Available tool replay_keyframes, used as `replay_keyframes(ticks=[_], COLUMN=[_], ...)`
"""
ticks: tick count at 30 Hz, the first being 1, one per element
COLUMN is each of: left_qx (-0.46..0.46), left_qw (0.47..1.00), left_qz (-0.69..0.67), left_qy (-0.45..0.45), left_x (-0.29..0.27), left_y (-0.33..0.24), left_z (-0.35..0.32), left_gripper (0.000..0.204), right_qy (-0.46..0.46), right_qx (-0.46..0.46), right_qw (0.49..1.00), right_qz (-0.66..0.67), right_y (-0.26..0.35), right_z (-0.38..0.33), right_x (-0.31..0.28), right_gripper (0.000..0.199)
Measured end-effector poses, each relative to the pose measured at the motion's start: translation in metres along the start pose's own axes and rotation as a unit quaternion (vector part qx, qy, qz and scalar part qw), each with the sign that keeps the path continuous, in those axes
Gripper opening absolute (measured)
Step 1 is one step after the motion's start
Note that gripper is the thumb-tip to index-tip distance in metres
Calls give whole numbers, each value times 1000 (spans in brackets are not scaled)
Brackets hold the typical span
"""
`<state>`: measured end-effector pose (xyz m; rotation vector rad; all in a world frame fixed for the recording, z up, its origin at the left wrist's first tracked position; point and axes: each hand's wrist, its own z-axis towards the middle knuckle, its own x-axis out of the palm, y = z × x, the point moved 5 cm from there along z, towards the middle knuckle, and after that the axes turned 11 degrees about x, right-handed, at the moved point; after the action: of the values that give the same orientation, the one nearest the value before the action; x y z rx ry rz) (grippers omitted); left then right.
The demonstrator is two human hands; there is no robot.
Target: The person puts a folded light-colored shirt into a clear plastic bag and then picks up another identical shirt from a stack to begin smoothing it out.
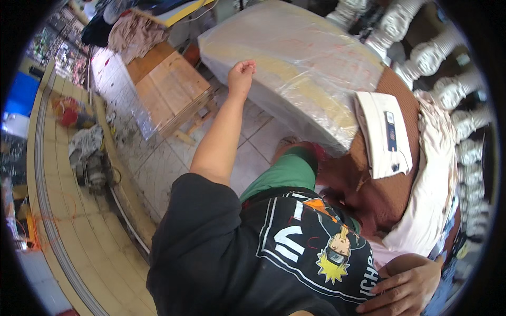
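My left hand (242, 79) is raised at the end of a stretched arm, beside the near-left edge of a large plastic-wrapped block (295, 58). Its fingers are curled in, and nothing shows in them. My right hand (403, 287) lies against the lower side of my black T-shirt (221, 263), its fingers spread and holding nothing. On a brown cloth (400, 89) at the right rests a folded cream garment (377, 152) with a dark tag (391, 131) on it. Neither hand touches this garment.
A wooden crate-like table (171, 87) with a crumpled beige cloth (134, 37) stands at the upper left. Pale fabric (421, 221) drapes down the right side, beside a row of plastic-wrapped rolls (427, 58). A small motor (95, 171) sits on the left ledge.
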<state>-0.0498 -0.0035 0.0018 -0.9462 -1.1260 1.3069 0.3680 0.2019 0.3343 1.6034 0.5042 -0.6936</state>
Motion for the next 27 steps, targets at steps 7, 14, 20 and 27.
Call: replay_keyframes(ticks=[7,14,20,27], left_qx=[-23,-106,-123,-52], left_qw=[901,787,762,780], left_qz=[395,605,633,623], left_qy=[-178,-57,-51,-7], left_x=[-149,-233,-201,-221], left_y=[81,146,146,137], left_z=[5,15,4,10], left_gripper=[41,77,43,19], right_qy=[-192,-335,-340,-337], right_qx=[27,310,492,518], right_qw=[963,855,767,776], right_qz=[187,248,232,122], right_y=[-92,-206,-245,-255], right_z=[-13,18,35,33], right_x=[-37,-52,-49,-45], right_gripper=[28,33,25,22])
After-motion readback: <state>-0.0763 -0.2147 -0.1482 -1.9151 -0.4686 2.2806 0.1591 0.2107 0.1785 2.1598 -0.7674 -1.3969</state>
